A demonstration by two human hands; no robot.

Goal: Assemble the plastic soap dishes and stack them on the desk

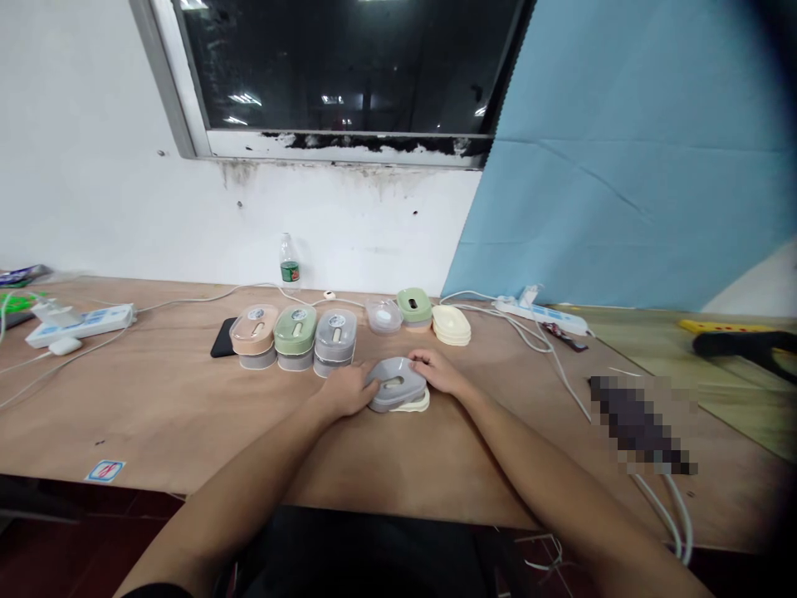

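Observation:
In front of me at the table's middle is a grey rounded-square tray [399, 378] with an oval slot at its centre. It sits tilted and offset over a cream-coloured flat piece [417, 403], which shows below its right edge. My left hand [349, 389] grips the tray's left side, thumb on top. At the far right corner, my right hand [436, 370] holds its rim with bent fingers. Just left stand three boxes with clear lids: a peach one [253, 330], a green one [295, 332] and a grey one [335, 336].
Behind my hands are a clear lid [383, 316], a green slotted tray [414, 306] on a stack, and cream pieces [452, 324]. A phone [222, 339], bottle [289, 262] and power strips [93, 324] lie around. Cables [564, 384] run along the right side.

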